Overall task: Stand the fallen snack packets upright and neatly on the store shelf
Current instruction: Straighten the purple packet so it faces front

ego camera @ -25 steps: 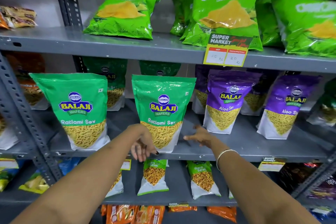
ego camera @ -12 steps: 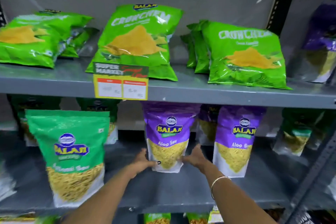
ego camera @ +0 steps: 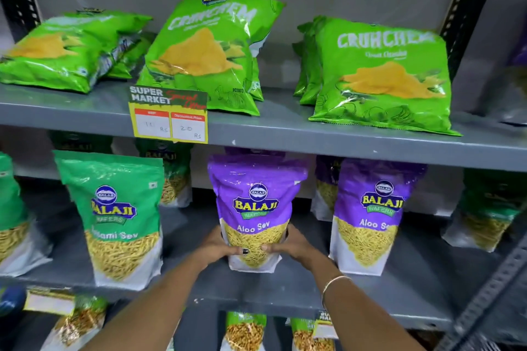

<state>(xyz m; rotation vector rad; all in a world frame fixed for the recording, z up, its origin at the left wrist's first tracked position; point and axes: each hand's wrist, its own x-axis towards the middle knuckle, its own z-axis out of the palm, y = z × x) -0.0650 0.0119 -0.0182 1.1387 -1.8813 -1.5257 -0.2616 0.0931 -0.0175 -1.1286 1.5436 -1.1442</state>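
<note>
A purple Aloo Sev packet [ego camera: 256, 202] stands upright in the middle of the grey middle shelf [ego camera: 285, 291]. My left hand [ego camera: 219, 245] grips its lower left side and my right hand [ego camera: 291, 245] grips its lower right side, thumbs on the front. A second purple Aloo Sev packet [ego camera: 370, 216] stands upright to its right. A green Ratlami Sev packet [ego camera: 119, 216] stands upright to its left. On the upper shelf [ego camera: 342, 139] green Crunchem bags [ego camera: 205, 54] lean back; the left Crunchem bag [ego camera: 62, 48] lies almost flat.
More packets stand behind the front row, and a dark green one [ego camera: 490, 208] sits at the far right. A price tag [ego camera: 168, 114] hangs from the upper shelf edge. Slotted uprights [ego camera: 490, 299] frame the shelves. Small packets [ego camera: 245, 333] fill the shelf below.
My view and both hands have shifted right from the green Ratlami Sev packet to the purple Aloo Sev packet. Both hands have closed on its lower sides.
</note>
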